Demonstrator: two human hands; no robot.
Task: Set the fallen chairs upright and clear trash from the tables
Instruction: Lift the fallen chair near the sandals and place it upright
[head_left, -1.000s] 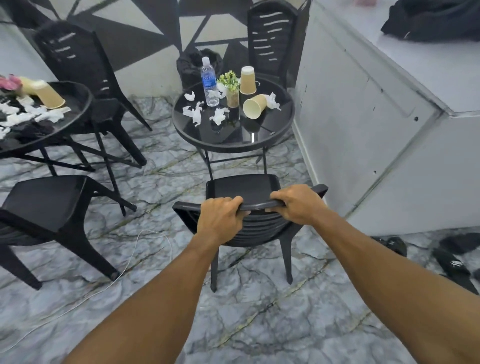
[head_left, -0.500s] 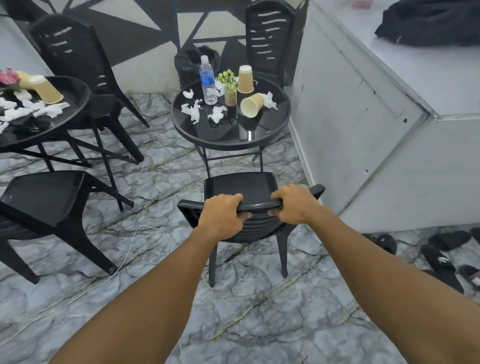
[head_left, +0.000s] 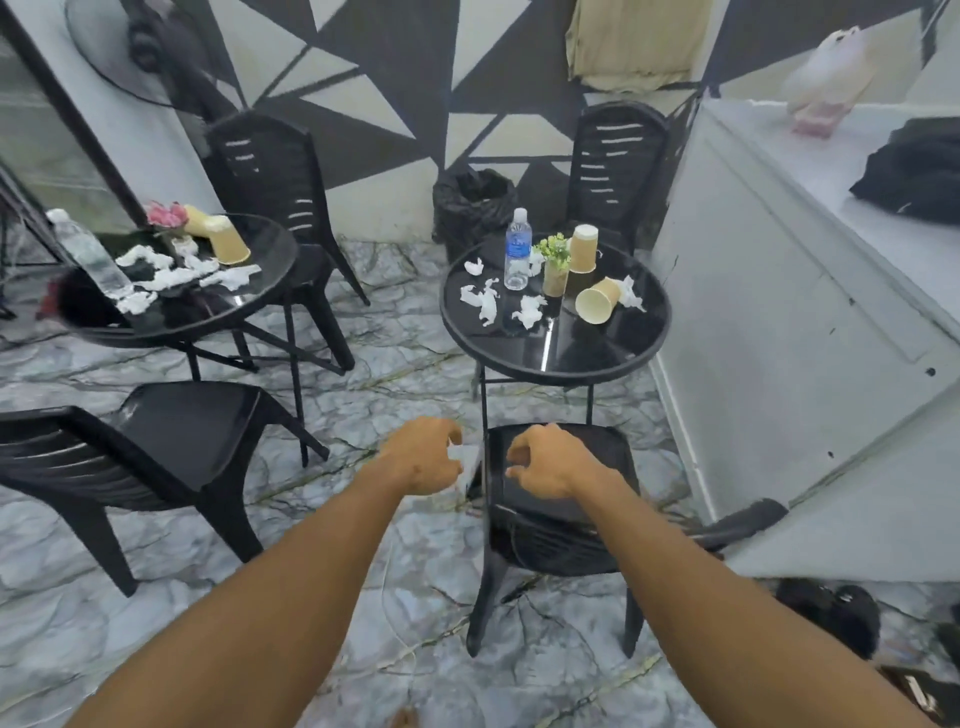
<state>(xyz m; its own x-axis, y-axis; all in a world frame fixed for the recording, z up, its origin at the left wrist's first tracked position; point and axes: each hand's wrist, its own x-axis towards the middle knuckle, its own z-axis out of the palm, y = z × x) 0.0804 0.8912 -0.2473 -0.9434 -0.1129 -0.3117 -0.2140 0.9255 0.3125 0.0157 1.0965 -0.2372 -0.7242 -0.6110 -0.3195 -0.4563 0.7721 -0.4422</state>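
Both arms are bare. The left forearm (head_left: 291, 587) and right forearm (head_left: 701, 582) show uncovered skin from the lower edge of the view up to the wrists, long and slim, narrowing toward the hands. The left hand (head_left: 423, 460) and right hand (head_left: 543, 462) are bare too, with knuckles and tendons faintly ridged on their backs. The fingertips are blurred. Well behind the hands, low between the arms, a small rounded bit (head_left: 404, 719) shows, too blurred to tell what it is.

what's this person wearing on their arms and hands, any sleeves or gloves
The left arm and right arm are bare, with no sleeves in view. The left hand and right hand wear no gloves, and no watch or band shows at either wrist.
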